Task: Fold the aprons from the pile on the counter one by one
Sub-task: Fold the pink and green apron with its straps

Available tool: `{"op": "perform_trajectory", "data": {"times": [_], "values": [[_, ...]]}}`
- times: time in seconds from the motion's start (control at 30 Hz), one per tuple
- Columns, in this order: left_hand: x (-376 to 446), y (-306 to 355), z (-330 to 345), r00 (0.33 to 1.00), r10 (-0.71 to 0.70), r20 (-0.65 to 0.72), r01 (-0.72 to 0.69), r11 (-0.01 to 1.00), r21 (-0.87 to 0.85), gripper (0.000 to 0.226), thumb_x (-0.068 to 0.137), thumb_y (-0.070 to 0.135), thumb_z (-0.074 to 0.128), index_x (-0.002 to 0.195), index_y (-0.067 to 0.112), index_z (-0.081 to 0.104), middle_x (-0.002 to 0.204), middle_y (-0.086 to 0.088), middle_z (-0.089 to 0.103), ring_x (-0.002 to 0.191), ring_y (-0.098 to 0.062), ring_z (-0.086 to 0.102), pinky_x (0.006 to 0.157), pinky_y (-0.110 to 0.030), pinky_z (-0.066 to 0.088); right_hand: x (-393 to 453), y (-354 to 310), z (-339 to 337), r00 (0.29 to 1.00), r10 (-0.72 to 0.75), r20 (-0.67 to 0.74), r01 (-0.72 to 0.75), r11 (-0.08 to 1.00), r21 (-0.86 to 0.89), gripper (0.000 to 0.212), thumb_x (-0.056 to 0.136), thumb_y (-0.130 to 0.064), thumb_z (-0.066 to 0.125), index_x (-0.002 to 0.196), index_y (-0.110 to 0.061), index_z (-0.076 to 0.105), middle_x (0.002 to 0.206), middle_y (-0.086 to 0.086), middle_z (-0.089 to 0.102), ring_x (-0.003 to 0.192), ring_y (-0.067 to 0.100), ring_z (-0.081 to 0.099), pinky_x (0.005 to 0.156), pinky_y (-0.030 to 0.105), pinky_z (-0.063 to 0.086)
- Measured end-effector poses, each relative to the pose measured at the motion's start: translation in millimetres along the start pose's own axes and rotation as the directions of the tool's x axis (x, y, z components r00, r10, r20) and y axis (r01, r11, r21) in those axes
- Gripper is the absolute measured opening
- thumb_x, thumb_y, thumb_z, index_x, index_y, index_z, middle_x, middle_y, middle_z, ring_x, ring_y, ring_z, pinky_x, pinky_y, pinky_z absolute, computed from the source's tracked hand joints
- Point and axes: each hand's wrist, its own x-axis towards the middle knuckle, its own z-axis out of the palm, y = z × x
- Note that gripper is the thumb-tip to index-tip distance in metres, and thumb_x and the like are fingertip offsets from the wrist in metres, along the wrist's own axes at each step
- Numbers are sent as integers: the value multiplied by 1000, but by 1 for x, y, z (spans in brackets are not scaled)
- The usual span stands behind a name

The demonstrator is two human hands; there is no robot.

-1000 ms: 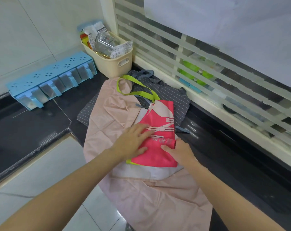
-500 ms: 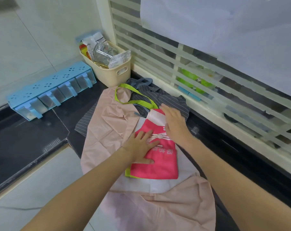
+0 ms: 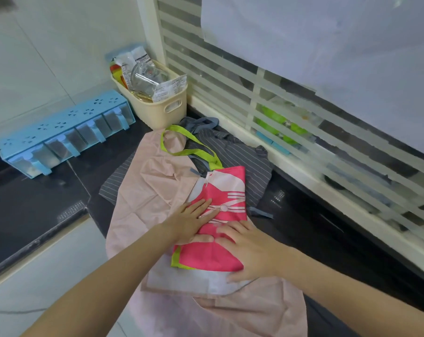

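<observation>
Pink folded apron [image 3: 213,254] lies on a pale peach apron [image 3: 145,190] on the black tabletop [image 3: 35,205]; my left hand [image 3: 189,222] and right hand [image 3: 249,249] press it flat, fingers [image 3: 201,205] straight and slightly spread; a grey striped apron [image 3: 240,156] lies beneath.

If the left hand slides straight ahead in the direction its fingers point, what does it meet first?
The left hand lies flat on the pink apron, fingers pointing up and to the right. Sliding on, it would probably cross the apron's white stripe print first, then the grey striped apron beyond its edge.

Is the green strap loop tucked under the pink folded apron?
No, the green strap loop lies spread beyond the pink folded apron.
</observation>
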Motion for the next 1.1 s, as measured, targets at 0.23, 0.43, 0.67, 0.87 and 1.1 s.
{"op": "perform_trajectory", "data": {"times": [0.23, 0.43, 0.67, 0.87, 1.1], "values": [[-6, -21, -15, 962, -171, -215, -70, 604, -794, 19, 77, 48, 63, 76, 34, 77, 93, -8, 65, 92, -19, 60, 90, -38, 47, 12, 27, -15, 908, 314, 276, -418, 659, 626, 28, 79, -24, 57, 99, -5, 66, 85, 4, 62, 75, 17, 59, 65, 28, 43], [-33, -30, -53, 972, -17, 235, 236, 22, -972, 86, 62, 91, 36, 108, 23, 60, 58, 16, 60, 46, 2, 51, 79, -29, 40, 39, 49, -35, 679, 484, 552, -699, 197, 688, 9, 81, -21, 58, 80, -24, 50, 77, -6, 53, 75, 11, 54, 62, 22, 41], [0, -43, -26, 958, -264, 113, 184, 261, -948, 30, 91, 11, 59, 120, 1, 59, 112, -8, 65, 70, 2, 61, 60, -4, 46, 40, 16, -18, 774, 587, -236, -593, 803, 53, 51, 70, -27, 72, 115, -8, 56, 115, 12, 57, 105, 30, 59, 84, 39, 51], [1, -43, -56, 955, -293, 38, 258, 765, -590, 50, 93, 37, 55, 128, 2, 48, 126, -10, 50, 116, -27, 50, 93, -31, 41, 50, 9, 3, 888, 455, 63, -442, 884, -154, 76, 45, -47, 80, 109, -8, 67, 109, 11, 66, 93, 32, 66, 81, 53, 54], [-5, -54, -59, 935, -38, -353, -25, 985, -173, 111, 60, 86, 33, 144, 14, 26, 150, -2, 25, 140, -18, 18, 112, -34, 8, 76, 29, -53, 816, 541, 206, -573, 804, 159, 35, 86, -31, 54, 119, -20, 58, 118, 1, 62, 110, 25, 57, 88, 35, 46]]}}
